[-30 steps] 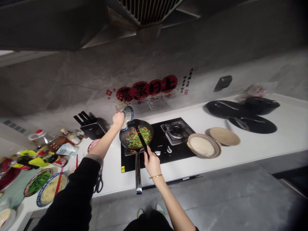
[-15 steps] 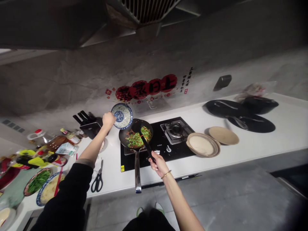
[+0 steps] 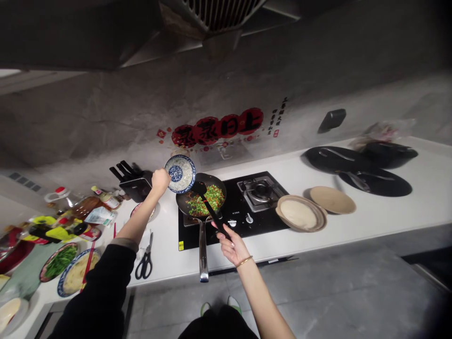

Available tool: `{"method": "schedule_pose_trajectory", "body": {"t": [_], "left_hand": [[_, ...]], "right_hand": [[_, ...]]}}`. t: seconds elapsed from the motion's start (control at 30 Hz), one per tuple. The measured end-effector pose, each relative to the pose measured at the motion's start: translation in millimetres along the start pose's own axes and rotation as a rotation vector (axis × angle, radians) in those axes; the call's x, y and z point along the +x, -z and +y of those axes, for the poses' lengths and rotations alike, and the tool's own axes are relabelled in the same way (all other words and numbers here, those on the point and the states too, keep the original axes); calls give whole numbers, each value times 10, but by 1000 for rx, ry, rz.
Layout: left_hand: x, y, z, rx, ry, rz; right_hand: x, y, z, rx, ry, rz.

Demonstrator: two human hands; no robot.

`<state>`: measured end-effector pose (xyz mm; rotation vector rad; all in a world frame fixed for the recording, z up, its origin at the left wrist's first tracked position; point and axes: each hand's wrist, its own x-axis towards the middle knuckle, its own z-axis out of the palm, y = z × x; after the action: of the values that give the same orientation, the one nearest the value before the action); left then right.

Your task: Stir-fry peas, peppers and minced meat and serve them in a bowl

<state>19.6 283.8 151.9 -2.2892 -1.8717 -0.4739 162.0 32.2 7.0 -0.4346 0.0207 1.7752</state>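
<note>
Left hand [image 3: 160, 180] clasps rim of blue-and-white patterned ceramic bowl [image 3: 180, 173], tilted on edge, inside facing camera, above left rim of black wok [image 3: 201, 201]. Wok on black glass gas hob [image 3: 233, 210], filled with green and red chopped vegetables. Right hand [image 3: 231, 245] closed round handle of black spatula [image 3: 208, 205], blade in wok. Black-handled scissors [image 3: 144, 262] on white counter [image 3: 370, 219].

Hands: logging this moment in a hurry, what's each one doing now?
Left hand: closed on the bowl.
Right hand: holding the spatula.
</note>
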Motion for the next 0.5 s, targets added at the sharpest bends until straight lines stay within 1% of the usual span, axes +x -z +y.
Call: {"method": "schedule_pose_trajectory", "body": {"t": [0.1, 0.17, 0.23, 0.27, 0.3, 0.37, 0.43, 0.47, 0.5], "left_hand": [[-91, -33, -89, -23, 32, 4], [-163, -60, -216, -68, 78, 2], [-263, -99, -423, -190, 182, -12], [-334, -125, -558, -260, 247, -23], [-424, -157, -711, -325, 317, -35], [-675, -251, -1041, -401, 447, -59], [-1016, -399, -1347, -480, 578, -90], [-1207, -497, -1469, -536, 643, -108], [-1402, -607, -1564, -599, 708, -130]], "right_hand": [[21, 40, 5, 62, 6, -112], [33, 53, -7, 49, 26, -169], [35, 53, -58, -47, 60, -170], [31, 48, -106, -141, 75, -137], [22, 40, -170, -273, 97, -74], [-11, 2, -350, -658, 180, 137], [-66, -90, -576, -1185, 300, 377], [-100, -164, -689, -1474, 352, 477], [-134, -258, -790, -1759, 376, 549]]}}
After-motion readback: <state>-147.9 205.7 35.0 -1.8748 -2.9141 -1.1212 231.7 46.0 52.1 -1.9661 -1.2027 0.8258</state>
